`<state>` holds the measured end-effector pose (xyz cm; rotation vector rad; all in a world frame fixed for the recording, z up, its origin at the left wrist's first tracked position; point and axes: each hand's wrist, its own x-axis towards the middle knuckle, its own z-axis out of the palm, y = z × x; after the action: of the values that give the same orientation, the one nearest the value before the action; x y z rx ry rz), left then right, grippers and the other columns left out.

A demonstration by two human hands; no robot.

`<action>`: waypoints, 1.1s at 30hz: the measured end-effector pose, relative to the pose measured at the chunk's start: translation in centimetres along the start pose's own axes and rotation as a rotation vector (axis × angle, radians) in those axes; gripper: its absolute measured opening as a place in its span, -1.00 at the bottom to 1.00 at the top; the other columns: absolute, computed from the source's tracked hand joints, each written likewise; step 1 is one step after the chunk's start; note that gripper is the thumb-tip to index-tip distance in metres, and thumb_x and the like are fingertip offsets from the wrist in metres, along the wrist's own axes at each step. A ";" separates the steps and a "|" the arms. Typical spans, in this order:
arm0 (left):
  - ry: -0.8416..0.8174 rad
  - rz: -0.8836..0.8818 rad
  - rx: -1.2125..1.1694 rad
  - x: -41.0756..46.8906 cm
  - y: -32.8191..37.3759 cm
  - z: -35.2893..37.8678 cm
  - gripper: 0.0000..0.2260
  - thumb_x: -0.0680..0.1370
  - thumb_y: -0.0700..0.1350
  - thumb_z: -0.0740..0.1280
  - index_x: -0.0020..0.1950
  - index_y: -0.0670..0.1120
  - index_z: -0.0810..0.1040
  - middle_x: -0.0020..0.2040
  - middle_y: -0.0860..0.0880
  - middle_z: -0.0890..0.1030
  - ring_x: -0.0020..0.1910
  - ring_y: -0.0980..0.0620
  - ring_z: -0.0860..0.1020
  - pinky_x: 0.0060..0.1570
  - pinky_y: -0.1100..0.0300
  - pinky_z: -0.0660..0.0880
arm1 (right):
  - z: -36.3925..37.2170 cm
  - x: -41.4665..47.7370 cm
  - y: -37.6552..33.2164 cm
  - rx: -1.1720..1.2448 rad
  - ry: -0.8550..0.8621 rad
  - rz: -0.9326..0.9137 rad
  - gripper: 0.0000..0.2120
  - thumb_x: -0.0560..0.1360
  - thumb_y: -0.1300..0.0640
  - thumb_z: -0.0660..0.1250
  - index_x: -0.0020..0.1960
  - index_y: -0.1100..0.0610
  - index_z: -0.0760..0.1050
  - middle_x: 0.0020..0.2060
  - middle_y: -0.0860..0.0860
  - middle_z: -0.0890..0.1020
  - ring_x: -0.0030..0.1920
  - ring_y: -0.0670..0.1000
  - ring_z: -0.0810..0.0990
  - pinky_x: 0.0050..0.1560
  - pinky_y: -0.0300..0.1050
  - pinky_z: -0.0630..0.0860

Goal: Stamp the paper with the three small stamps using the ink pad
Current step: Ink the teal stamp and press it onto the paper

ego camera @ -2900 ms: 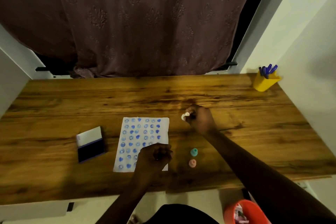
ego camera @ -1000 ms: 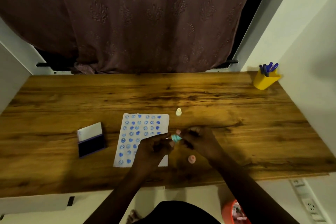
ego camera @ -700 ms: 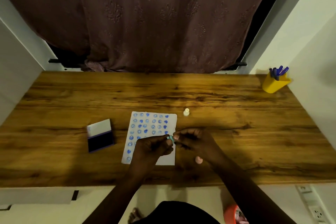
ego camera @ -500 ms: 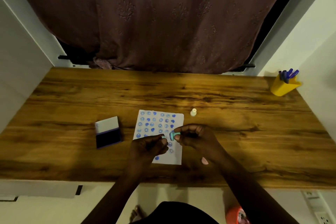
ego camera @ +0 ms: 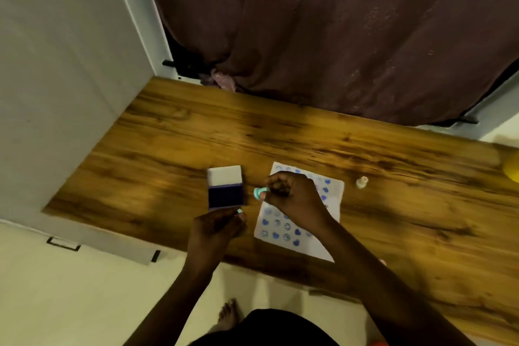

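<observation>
The teal stamp (ego camera: pixel 259 193) is pinched between the thumb and curled fingers (ego camera: pixel 273 181) of the right hand (ego camera: pixel 292 199). Its end is turned left toward the ink pad (ego camera: pixel 225 196). It is held over the gap between pad and paper and, so far as can be seen, touches neither. This attitude is judged to prepare for inking as the next step.

A teal piece (ego camera: pixel 239 211), taken to be the stamp's cap, is pinched at the fingertips of the left hand (ego camera: pixel 217 229), just beside the pad's near edge. It is judged to be held aside so that the stamp face is left bare.

The pad lies open on the bench (ego camera: pixel 168 149), with the white lid (ego camera: pixel 224 175) folded back and the dark ink surface exposed. The paper (ego camera: pixel 331 199), partly covered by the right hand, is largely filled with blue marks. A white stamp (ego camera: pixel 361 182) stands upright near the paper's right edge, set aside within reach.
</observation>
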<state>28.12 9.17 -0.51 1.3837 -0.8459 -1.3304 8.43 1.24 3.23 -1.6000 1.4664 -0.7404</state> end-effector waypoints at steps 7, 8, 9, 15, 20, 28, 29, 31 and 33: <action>0.118 -0.006 -0.007 0.2 -0.5 -5.8 -0.86 0.55 -0.25 0.48 0.02 -0.05 0.78 -0.09 -0.15 0.80 -0.08 -0.17 0.77 -0.10 0.08 0.71 | 7.2 3.8 -1.7 -0.280 -0.130 -0.149 -0.78 0.47 0.10 0.54 0.11 0.08 0.71 -0.01 0.00 0.77 -0.05 -0.09 0.72 -0.06 -0.23 0.64; 0.124 0.001 0.026 0.3 -0.7 -6.5 -0.88 0.55 -0.21 0.49 0.02 -0.03 0.78 -0.10 -0.12 0.80 -0.08 -0.14 0.78 -0.11 0.10 0.70 | 8.0 4.1 -1.9 -0.318 -0.146 -0.168 -0.77 0.48 0.12 0.53 0.13 0.09 0.71 0.02 0.02 0.76 -0.01 -0.05 0.72 -0.02 -0.16 0.67; 0.133 -0.002 0.048 0.4 -0.8 -7.1 -0.89 0.55 -0.17 0.50 0.03 -0.03 0.78 -0.10 -0.09 0.80 -0.07 -0.10 0.78 -0.08 0.09 0.70 | 8.7 4.4 -2.1 -0.357 -0.161 -0.181 -0.76 0.50 0.12 0.52 0.16 0.10 0.70 0.06 0.04 0.75 0.03 -0.02 0.72 0.02 -0.11 0.68; 0.150 -0.025 0.106 1.1 -0.8 -8.7 -0.83 0.54 -0.11 0.51 0.10 -0.12 0.76 -0.09 -0.04 0.81 -0.07 0.02 0.77 -0.16 0.27 0.65 | 11.0 5.2 -2.7 -0.515 -0.205 -0.215 -0.73 0.53 0.13 0.47 0.22 0.12 0.67 0.16 0.08 0.70 0.15 0.06 0.67 0.10 -0.13 0.60; 0.152 -0.046 0.073 2.0 -0.7 -8.7 -0.82 0.54 -0.19 0.51 0.13 -0.18 0.75 -0.07 -0.09 0.80 -0.05 -0.03 0.77 -0.12 0.24 0.67 | 11.6 5.4 -2.8 -0.574 -0.213 -0.210 -0.71 0.54 0.12 0.47 0.25 0.11 0.66 0.18 0.08 0.70 0.17 0.05 0.67 0.14 -0.11 0.60; 0.143 -0.056 0.133 2.6 -0.6 -8.3 -0.86 0.55 -0.16 0.50 0.09 -0.14 0.76 -0.09 -0.06 0.80 -0.07 -0.05 0.77 0.01 -0.08 0.70 | 12.9 5.4 -2.4 -0.697 -0.191 -0.227 -0.72 0.56 0.12 0.44 0.26 0.09 0.64 0.18 0.07 0.67 0.20 0.06 0.65 0.13 -0.06 0.64; 0.139 -0.056 0.127 2.6 -0.6 -8.2 -0.85 0.55 -0.17 0.50 0.09 -0.14 0.76 -0.09 -0.07 0.80 -0.06 -0.06 0.77 0.02 -0.08 0.70 | 13.0 5.4 -2.3 -0.701 -0.185 -0.229 -0.72 0.55 0.13 0.45 0.25 0.09 0.65 0.17 0.07 0.68 0.19 0.07 0.66 0.12 -0.05 0.64; 0.131 -0.052 0.118 2.6 -0.4 -8.1 -0.85 0.55 -0.17 0.50 0.10 -0.15 0.76 -0.07 -0.08 0.80 -0.05 -0.07 0.77 0.02 -0.07 0.70 | 13.1 5.4 -2.2 -0.702 -0.171 -0.234 -0.72 0.53 0.14 0.48 0.23 0.10 0.66 0.15 0.08 0.69 0.18 0.09 0.67 0.11 -0.03 0.65; 0.124 -0.034 0.111 2.6 -0.3 -7.9 -0.87 0.55 -0.19 0.49 0.09 -0.15 0.76 -0.06 -0.08 0.80 -0.04 -0.09 0.76 -0.01 -0.03 0.70 | 13.1 5.4 -2.1 -0.700 -0.158 -0.243 -0.72 0.51 0.13 0.49 0.22 0.09 0.66 0.14 0.08 0.69 0.17 0.09 0.67 0.09 -0.04 0.65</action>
<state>36.24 8.22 -2.31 1.5569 -0.8262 -1.2251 21.48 -1.75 -1.95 -2.3321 1.5151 -0.2094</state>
